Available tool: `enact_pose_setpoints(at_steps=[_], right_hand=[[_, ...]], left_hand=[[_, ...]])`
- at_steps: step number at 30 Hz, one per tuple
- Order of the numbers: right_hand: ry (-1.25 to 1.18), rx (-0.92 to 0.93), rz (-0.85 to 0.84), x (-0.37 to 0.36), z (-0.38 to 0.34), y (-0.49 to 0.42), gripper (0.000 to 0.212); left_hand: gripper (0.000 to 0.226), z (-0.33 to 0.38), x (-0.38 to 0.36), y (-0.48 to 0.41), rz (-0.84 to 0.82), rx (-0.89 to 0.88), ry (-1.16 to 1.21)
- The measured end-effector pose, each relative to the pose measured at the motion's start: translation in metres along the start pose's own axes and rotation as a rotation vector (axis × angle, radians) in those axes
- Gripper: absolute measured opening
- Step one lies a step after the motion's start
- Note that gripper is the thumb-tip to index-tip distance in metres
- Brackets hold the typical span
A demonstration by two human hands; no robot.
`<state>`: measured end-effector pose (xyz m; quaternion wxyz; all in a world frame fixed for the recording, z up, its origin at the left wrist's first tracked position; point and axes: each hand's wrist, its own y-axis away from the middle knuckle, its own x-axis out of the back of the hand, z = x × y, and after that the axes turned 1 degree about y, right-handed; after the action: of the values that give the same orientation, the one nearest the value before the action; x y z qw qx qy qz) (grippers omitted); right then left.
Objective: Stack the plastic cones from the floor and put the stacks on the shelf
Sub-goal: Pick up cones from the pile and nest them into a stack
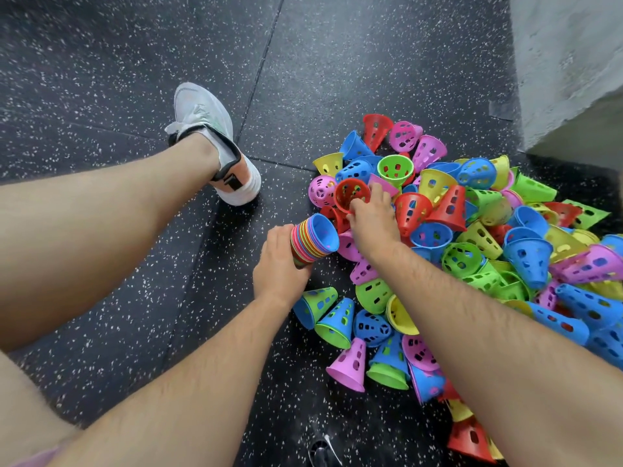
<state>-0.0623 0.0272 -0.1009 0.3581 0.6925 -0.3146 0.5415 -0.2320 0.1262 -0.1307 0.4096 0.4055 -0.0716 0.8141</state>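
A big heap of perforated plastic cones (478, 251) in red, blue, green, yellow and pink lies on the dark speckled floor at the right. My left hand (279, 267) grips a stack of nested cones (313, 241), tilted, with a blue cone as the open top one. My right hand (374, 220) reaches over the heap just right of the stack and pinches the rim of a red cone (350, 193), whose open mouth faces me. No shelf is in sight.
My bare left leg stretches across the floor at the left, ending in a white shoe (215, 143). A grey concrete wall corner (566, 69) stands at the upper right. A dark shoe tip (323, 449) shows at the bottom edge. Loose cones (350, 365) lie near my forearms.
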Motion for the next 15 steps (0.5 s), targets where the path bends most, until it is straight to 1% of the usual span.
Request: enact_pose_setpoints(at_steps=[3,5,7,10,13,15], right_hand=[[-0.082,0.045,0.114,0.004,0.007,0.006,0.014],[-0.168,0.072,0.223,0.009,0.013,0.013,0.015],[-0.238,0.084,0.297,0.013,0.018,0.023,0.018],[-0.290,0.117,0.373,0.016,0.025,0.039,0.020],[-0.357,0.148,0.454,0.021,0.024,0.054,0.016],[-0.411,0.179,0.468,0.023,0.022,0.067,0.013]], left_hand=[[0.069,-0.001,0.001,0.001,-0.005,0.000,-0.002],[0.069,-0.001,0.003,0.002,-0.004,0.001,0.010],[0.070,0.000,0.004,0.003,-0.007,-0.002,0.019],[0.070,0.000,0.006,0.004,-0.013,-0.007,0.025],[0.069,0.002,0.007,0.006,-0.008,-0.001,0.041],[0.067,0.004,0.009,0.007,-0.004,-0.001,0.048]])
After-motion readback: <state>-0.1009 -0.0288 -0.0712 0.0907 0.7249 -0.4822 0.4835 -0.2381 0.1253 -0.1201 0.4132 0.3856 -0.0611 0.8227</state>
